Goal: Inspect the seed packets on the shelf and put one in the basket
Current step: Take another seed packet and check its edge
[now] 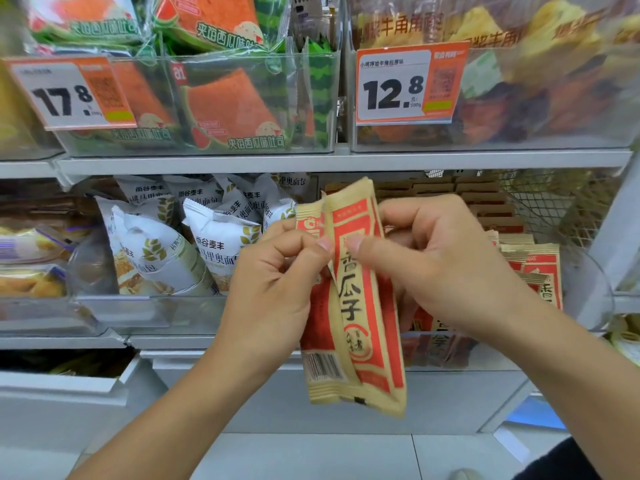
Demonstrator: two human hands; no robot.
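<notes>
Two tan and red seed packets were held upright in front of the shelves, overlapping: the front packet [363, 299] showed large black characters, and the back packet [317, 327], to its left and partly covered, showed a barcode near its lower end. The left hand [277, 275] pinched the packets from the left, thumb tip pressed on the front packet's face, fingers curled. The right hand [433, 258] gripped from the right, thumb on the front face and fingers wrapped behind. Just behind and to the right, more packets of the same kind [540, 271] stood in a clear bin [588, 299] on the middle shelf. Left of the hands lay white bread bags [214, 244]. On the shelf above, clear bins held watermelon-print packs [228, 109], with price tags reading 17.8 [65, 95] and 12.8 [394, 91]
</notes>
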